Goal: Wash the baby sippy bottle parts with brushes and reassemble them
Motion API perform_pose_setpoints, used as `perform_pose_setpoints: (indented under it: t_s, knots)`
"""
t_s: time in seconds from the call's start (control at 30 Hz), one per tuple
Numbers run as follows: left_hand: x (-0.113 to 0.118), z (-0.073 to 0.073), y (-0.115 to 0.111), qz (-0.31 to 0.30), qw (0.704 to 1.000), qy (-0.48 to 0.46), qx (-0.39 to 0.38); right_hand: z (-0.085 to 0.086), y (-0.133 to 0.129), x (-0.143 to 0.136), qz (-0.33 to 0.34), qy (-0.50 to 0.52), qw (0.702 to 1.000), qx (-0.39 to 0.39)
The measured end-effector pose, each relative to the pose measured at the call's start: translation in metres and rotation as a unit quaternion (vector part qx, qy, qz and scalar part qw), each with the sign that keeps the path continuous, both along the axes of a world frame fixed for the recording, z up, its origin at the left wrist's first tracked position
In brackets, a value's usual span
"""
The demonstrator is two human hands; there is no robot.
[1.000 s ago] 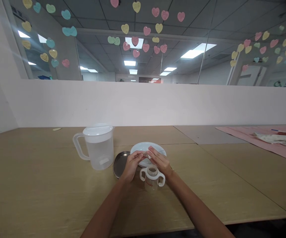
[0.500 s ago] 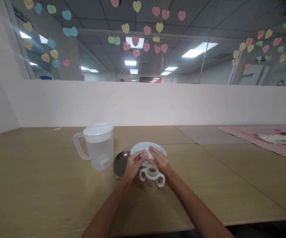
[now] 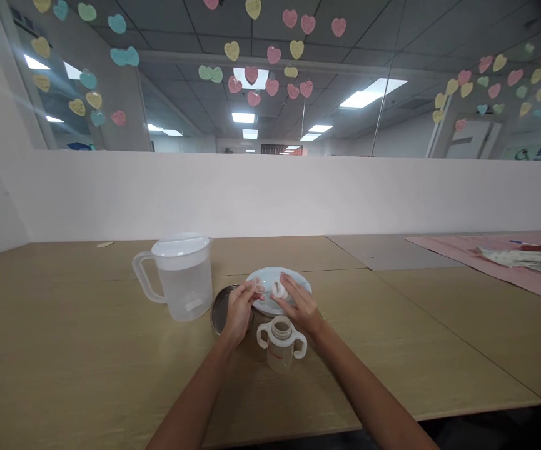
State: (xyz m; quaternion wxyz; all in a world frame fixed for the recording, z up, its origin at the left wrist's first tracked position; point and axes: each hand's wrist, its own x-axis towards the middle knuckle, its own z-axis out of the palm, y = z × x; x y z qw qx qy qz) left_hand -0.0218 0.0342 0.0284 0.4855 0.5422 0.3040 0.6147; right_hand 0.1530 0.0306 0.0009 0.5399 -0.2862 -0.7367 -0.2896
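left hand (image 3: pixel 238 309) fingertips pinched on a small clear piece (image 3: pixel 257 285), too small to make out. right hand (image 3: pixel 298 303) fingers curled around a white ring cap (image 3: pixel 278 289). both pieces held apart, just over the white plate (image 3: pixel 298 282). open two-handled bottle (image 3: pixel 281 340) stands just below the fingers. metal lid (image 3: pixel 221 306) under left fingers, lidded pitcher (image 3: pixel 183 275) further left.

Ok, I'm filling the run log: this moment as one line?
left hand: pinches small clear part | right hand: holds white ring over white plate | two-handled baby bottle: open
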Motion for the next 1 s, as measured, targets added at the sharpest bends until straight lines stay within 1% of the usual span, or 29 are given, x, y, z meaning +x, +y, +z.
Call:
perform_pose_setpoints:
  t_s: [0.03, 0.07, 0.1, 0.13, 0.17, 0.23, 0.27, 0.3, 0.37, 0.5, 0.67, 0.8, 1.0]
  knots:
    - [-0.003, 0.0, 0.0, 0.034, 0.999, 0.028, 0.02, 0.001, 0.002, 0.003, -0.009, 0.036, 0.999, -0.007]
    - [-0.005, 0.0, -0.001, 0.073, 0.993, 0.079, 0.048, 0.002, 0.004, 0.006, -0.022, 0.073, 0.997, -0.018]
    - [-0.007, 0.0, -0.002, 0.114, 0.98, 0.145, 0.081, 0.003, 0.006, 0.01, -0.037, 0.106, 0.993, -0.034]
    - [-0.009, -0.001, -0.002, 0.149, 0.958, 0.216, 0.116, 0.004, 0.007, 0.013, -0.055, 0.133, 0.988, -0.054]
    - [-0.01, -0.003, -0.003, 0.177, 0.93, 0.285, 0.148, 0.006, 0.009, 0.016, -0.074, 0.155, 0.982, -0.076]
    - [-0.011, -0.007, -0.002, 0.207, 0.872, 0.398, 0.196, 0.008, 0.012, 0.02, -0.118, 0.175, 0.969, -0.124]
    - [-0.011, -0.009, -0.001, 0.213, 0.849, 0.435, 0.209, 0.009, 0.013, 0.021, -0.141, 0.174, 0.963, -0.149]
    - [-0.01, -0.012, 0.001, 0.218, 0.832, 0.462, 0.216, 0.009, 0.014, 0.021, -0.161, 0.167, 0.957, -0.175]
    - [-0.01, -0.016, 0.004, 0.232, 0.81, 0.494, 0.213, 0.01, 0.015, 0.021, -0.195, 0.134, 0.944, -0.232]
    - [-0.009, -0.021, 0.008, 0.248, 0.792, 0.527, 0.182, 0.008, 0.015, 0.018, -0.233, 0.05, 0.915, -0.327]
    - [-0.007, -0.025, 0.007, 0.256, 0.779, 0.545, 0.178, 0.005, 0.016, 0.018, -0.252, -0.026, 0.886, -0.388]
    - [-0.006, -0.028, 0.007, 0.265, 0.779, 0.54, 0.177, 0.006, 0.016, 0.018, -0.249, -0.041, 0.871, -0.421]
    - [-0.006, -0.028, 0.008, 0.263, 0.786, 0.531, 0.178, 0.007, 0.016, 0.019, -0.246, -0.047, 0.865, -0.436]
